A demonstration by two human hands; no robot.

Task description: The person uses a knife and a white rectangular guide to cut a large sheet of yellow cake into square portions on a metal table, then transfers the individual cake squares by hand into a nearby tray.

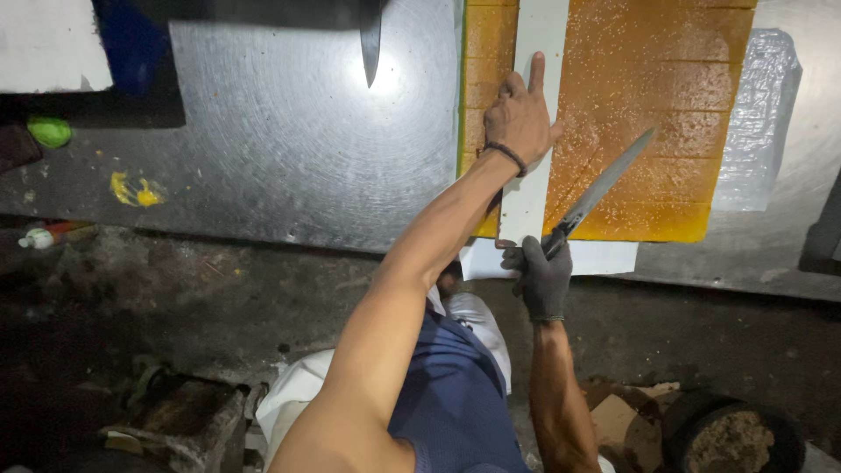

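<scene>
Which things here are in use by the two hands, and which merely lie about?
In use: left hand pressing the white straightedge; gloved right hand holding the knife; orange slab.

Lying about: second knife, green ball, yellow smear, plastic sheet.

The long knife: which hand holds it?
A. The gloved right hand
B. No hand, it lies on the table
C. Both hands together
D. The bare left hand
A: the grey-gloved right hand grips the handle of the long knife over the orange slab, while the bare left hand presses on the white strip.
</scene>
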